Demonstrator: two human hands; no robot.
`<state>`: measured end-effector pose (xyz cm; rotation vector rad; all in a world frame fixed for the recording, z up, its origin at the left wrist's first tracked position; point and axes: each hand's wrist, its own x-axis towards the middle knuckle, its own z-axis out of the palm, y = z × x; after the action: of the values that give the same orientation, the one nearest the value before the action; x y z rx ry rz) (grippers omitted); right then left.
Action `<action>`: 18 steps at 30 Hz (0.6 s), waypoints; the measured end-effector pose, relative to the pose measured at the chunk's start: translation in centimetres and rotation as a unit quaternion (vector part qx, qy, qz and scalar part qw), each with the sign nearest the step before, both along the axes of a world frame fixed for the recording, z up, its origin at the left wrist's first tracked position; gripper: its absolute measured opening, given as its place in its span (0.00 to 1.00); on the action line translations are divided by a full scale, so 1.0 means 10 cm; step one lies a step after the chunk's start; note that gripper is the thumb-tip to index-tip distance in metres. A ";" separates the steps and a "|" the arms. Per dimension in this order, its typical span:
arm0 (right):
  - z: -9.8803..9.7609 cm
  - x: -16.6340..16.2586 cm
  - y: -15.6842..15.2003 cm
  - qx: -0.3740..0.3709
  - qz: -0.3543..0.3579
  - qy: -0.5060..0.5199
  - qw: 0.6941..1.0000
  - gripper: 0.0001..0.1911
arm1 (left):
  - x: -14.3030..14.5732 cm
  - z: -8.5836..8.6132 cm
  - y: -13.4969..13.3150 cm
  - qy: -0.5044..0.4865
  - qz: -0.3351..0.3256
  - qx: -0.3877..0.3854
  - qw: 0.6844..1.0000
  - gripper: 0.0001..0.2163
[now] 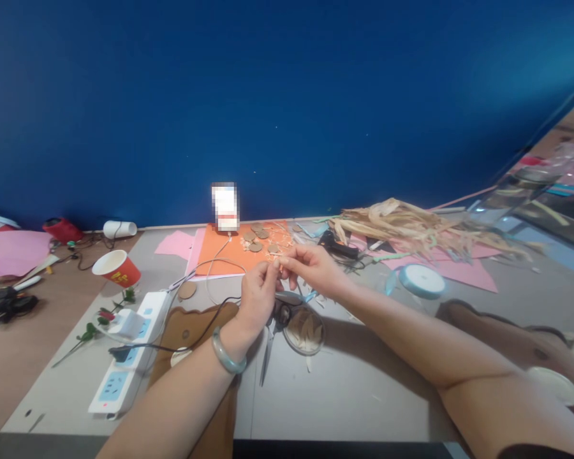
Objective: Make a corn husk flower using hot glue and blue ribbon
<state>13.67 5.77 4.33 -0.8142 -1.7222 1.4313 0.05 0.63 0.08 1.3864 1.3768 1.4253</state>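
Observation:
Over the middle of the table my left hand [259, 294] and my right hand [310, 266] meet at the fingertips. Both are closed in a pinch on something too small to make out. Just beyond them lies an orange sheet [210, 256] with several round brown discs [255, 247] and pale shreds on it. Below my hands are a pair of scissors [268, 347] and a round dish [305, 333] holding pale, petal-like pieces. A black glue gun [337, 245] rests past my right hand.
A white power strip [119, 382] with plugs and cables stands left, near a red paper cup [117, 268]. Dry husks [392, 220] are heaped at the back right, behind a ribbon roll [421, 281]. A lit phone [226, 207] leans against the blue partition [287, 95].

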 end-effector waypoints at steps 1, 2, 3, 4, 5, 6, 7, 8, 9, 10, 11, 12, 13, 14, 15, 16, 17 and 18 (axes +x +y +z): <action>0.00 0.00 0.00 -0.005 0.003 0.003 1.000 0.15 | 0.00 0.00 0.00 -0.001 -0.003 0.004 1.000 0.21; 0.00 0.00 0.01 -0.011 0.006 0.008 1.000 0.15 | 0.00 0.00 0.00 -0.003 -0.007 0.007 1.000 0.21; 0.00 0.00 0.01 -0.020 0.009 0.016 1.000 0.15 | 0.00 -0.01 0.00 -0.005 -0.010 0.010 1.000 0.21; -0.01 0.00 0.02 -0.032 0.013 0.026 0.999 0.15 | 0.00 -0.01 0.00 -0.006 -0.012 0.012 1.000 0.20; -0.01 0.00 0.03 -0.047 0.021 0.036 0.998 0.15 | 0.00 -0.01 0.00 -0.007 -0.012 0.012 1.000 0.20; -0.02 0.00 0.04 -0.062 0.028 0.046 0.997 0.15 | 0.01 -0.01 0.00 -0.007 -0.012 0.011 1.000 0.20; -0.03 -0.01 0.04 -0.076 0.034 0.053 0.995 0.15 | 0.01 -0.02 0.00 -0.006 -0.012 0.010 1.000 0.20; -0.04 -0.01 0.05 -0.085 0.039 0.057 0.994 0.15 | 0.01 -0.01 0.00 -0.004 -0.012 0.009 1.000 0.20; -0.05 -0.02 0.05 -0.088 0.039 0.058 0.994 0.15 | 0.01 -0.01 0.00 -0.001 -0.011 0.008 1.000 0.20; -0.05 -0.02 0.04 -0.082 0.035 0.056 0.994 0.15 | 0.01 -0.01 0.00 0.002 -0.010 0.005 1.000 0.20; -0.06 -0.02 0.03 -0.068 0.025 0.049 0.996 0.15 | 0.01 -0.01 -0.01 0.004 -0.009 0.002 1.000 0.20; -0.05 -0.03 0.02 -0.048 0.011 0.039 0.998 0.14 | 0.01 0.00 -0.01 0.007 -0.006 -0.001 1.000 0.21; -0.05 -0.03 0.00 -0.026 -0.005 0.027 0.999 0.14 | 0.01 0.00 -0.01 0.009 -0.003 -0.004 1.000 0.21; -0.04 -0.02 -0.01 -0.006 -0.020 0.014 1.000 0.13 | 0.01 0.01 -0.01 0.011 -0.001 -0.006 1.000 0.21; -0.04 -0.02 -0.02 0.010 -0.031 0.004 0.999 0.13 | 0.00 0.01 -0.02 0.012 0.000 -0.006 1.000 0.22; -0.03 -0.02 -0.03 0.019 -0.038 -0.004 0.999 0.13 | 0.00 0.01 -0.02 0.013 0.000 -0.006 1.000 0.22; -0.02 -0.01 -0.03 0.022 -0.039 -0.008 0.999 0.12 | 0.00 0.01 -0.02 0.014 -0.001 -0.006 1.000 0.22; -0.02 -0.01 -0.02 0.020 -0.037 -0.009 0.999 0.12 | 0.00 0.01 -0.02 0.012 -0.003 -0.006 1.000 0.21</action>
<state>13.55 5.52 4.15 -0.8629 -1.7121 1.3402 0.08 0.45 0.15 1.4043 1.3935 1.3992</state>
